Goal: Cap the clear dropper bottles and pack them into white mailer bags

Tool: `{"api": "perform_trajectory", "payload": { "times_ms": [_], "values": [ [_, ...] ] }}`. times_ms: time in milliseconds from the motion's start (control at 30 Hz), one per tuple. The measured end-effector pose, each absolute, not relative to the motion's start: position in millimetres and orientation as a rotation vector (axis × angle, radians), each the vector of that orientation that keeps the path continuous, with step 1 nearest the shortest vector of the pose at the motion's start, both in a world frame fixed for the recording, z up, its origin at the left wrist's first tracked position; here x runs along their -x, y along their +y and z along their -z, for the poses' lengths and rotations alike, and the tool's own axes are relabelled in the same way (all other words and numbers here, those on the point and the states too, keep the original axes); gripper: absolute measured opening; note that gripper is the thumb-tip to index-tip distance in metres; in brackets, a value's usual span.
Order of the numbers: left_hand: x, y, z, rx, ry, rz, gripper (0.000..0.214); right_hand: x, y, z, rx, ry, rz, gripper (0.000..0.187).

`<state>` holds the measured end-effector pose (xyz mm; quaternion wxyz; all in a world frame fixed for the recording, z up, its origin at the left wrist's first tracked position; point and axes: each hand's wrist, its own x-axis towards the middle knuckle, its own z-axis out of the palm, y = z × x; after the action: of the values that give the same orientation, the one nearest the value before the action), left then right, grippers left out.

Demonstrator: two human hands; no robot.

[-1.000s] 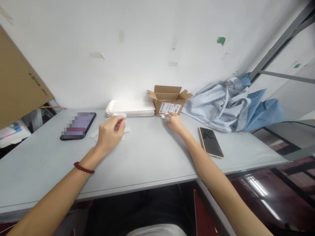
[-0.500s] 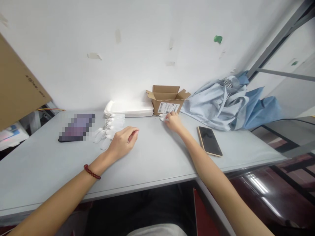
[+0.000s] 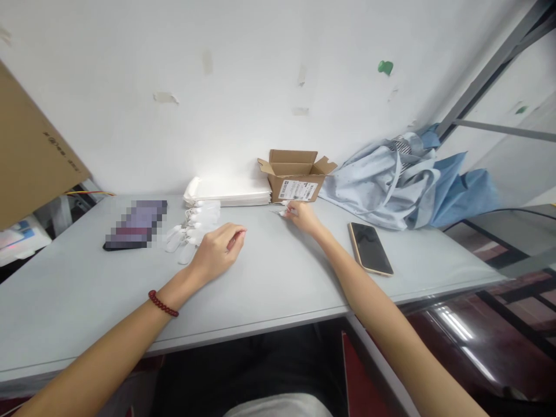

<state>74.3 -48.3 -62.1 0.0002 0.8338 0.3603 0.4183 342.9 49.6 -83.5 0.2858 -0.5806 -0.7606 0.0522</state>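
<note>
My right hand [image 3: 303,218] is closed in a pinch on a small white tag with a thin string [image 3: 283,212], just in front of the cardboard box [image 3: 296,189]. Fingers partly cover the tag. My left hand [image 3: 218,248] rests on its side on the table, fingers curled toward the thumb, with nothing visible in it. Beside that hand lie several white tags with looped strings [image 3: 191,231], overlapping in a row. Behind them, a stack of flat white sheets or sleeves [image 3: 230,190] sits against the wall.
A dark phone-like device, pixelated [image 3: 136,225], lies on the left of the grey table [image 3: 278,284]. To the right are a phone with a gold edge [image 3: 370,249] and a heap of light blue fabric [image 3: 391,185]. A large cardboard sheet [image 3: 35,150] leans at far left.
My right hand has drawn back slightly to the left and toward me, the white tag in its fingers. My left hand has hardly moved.
</note>
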Motion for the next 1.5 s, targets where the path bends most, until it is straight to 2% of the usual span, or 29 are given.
{"api": "perform_trajectory", "payload": {
  "times_ms": [267,367,467,667,800,933,1233,1500],
  "values": [
    [-74,-48,62,-2.623,1.116,-1.312,0.012,-343,45,69,1.497,-1.846,-0.028,0.03],
    [-74,-48,62,-2.614,1.133,-1.292,0.013,-339,33,58,1.387,-1.691,-0.091,0.033],
    [-75,-49,63,-2.607,1.142,-1.273,0.014,-328,23,50,1.256,-1.615,-0.308,0.032],
    [-77,-50,61,-2.464,1.227,-1.196,0.018,-299,8,45,1.05,-1.473,-1.099,0.034],
    [-80,-52,54,-2.178,1.308,-1.143,0.029,-283,-8,42,1.041,-1.716,-1.312,0.034],
    [-82,-54,48,-1.929,1.295,-1.084,0.041,-271,-25,38,1.086,-2.045,-1.257,0.033],
    [-86,-55,42,-1.774,1.238,-1.126,0.028,-263,-32,41,1.108,-2.302,-0.955,0.031],
    [-77,-49,38,-1.683,1.289,-1.216,0.023,-274,-25,37,1.097,-2.235,-0.906,0.046]
  ]
}}
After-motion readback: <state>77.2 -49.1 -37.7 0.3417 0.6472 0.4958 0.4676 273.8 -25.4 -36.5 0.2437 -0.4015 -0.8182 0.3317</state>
